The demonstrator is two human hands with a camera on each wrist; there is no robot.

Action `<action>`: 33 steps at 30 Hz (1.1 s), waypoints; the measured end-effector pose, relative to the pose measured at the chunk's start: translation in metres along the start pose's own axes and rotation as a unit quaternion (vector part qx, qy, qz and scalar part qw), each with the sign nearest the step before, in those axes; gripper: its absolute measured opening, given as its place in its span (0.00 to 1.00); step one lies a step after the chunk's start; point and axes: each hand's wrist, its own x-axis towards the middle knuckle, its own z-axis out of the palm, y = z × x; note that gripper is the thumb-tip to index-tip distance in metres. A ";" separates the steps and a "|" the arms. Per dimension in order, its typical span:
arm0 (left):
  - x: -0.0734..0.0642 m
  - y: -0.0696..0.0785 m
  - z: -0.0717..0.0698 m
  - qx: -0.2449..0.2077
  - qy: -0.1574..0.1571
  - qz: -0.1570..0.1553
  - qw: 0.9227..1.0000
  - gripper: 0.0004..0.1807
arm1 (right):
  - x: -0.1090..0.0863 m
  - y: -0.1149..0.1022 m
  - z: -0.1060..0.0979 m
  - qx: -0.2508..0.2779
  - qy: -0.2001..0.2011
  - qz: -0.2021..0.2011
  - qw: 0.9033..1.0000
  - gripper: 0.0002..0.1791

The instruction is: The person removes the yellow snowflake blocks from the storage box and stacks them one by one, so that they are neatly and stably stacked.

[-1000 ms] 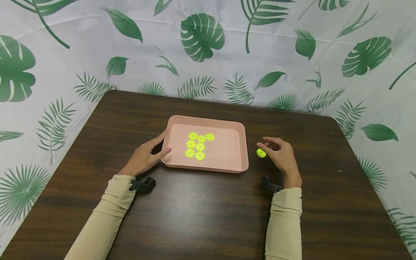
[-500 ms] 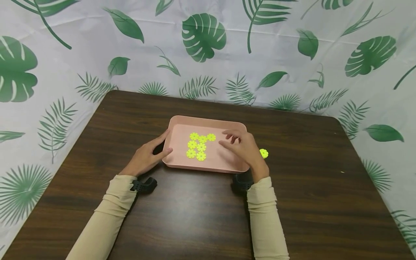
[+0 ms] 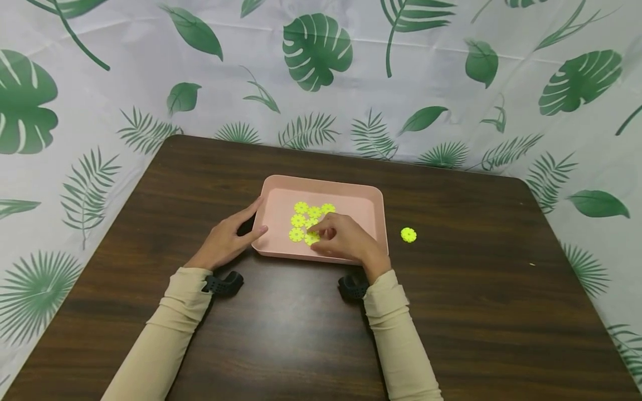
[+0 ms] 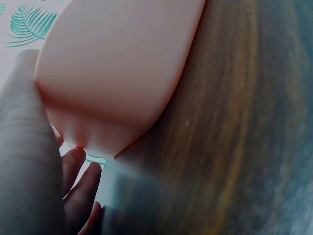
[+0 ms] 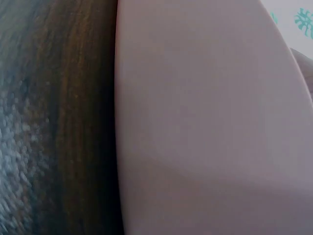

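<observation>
A pink tray (image 3: 358, 217) stands on the dark wooden table, with several yellow flower-shaped discs (image 3: 298, 221) lying flat in its left half. My left hand (image 3: 225, 236) holds the tray's left end, thumb over the front rim and fingers along the outer side; the left wrist view shows that thumb crossing the rim of the tray (image 4: 122, 58). Reaching over the front rim, my right hand (image 3: 346, 236) has its finger and thumb around the front right disc (image 3: 312, 238) and partly covers it. The right wrist view is filled mostly by the tray's outer wall (image 5: 195, 107).
One more yellow flower disc (image 3: 408, 235) lies on the table (image 3: 476, 278) to the right of the tray. A small pale speck (image 3: 532, 264) is farther right. A leaf-printed cloth (image 3: 321, 106) hangs behind the table.
My right hand has moved left from beside the loose disc, over the tray's right side, down to the discs inside. That loose disc stays on the table. My left hand keeps its place.
</observation>
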 end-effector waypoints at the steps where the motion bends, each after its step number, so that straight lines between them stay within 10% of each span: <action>1: 0.000 0.000 0.000 0.000 0.000 0.001 1.000 0.42 | 0.000 0.000 0.000 0.000 0.000 0.002 1.000 0.19; 33: 0.001 0.000 0.000 0.001 0.007 0.004 1.000 0.42 | -0.003 -0.003 -0.002 0.041 -0.008 0.018 0.999 0.20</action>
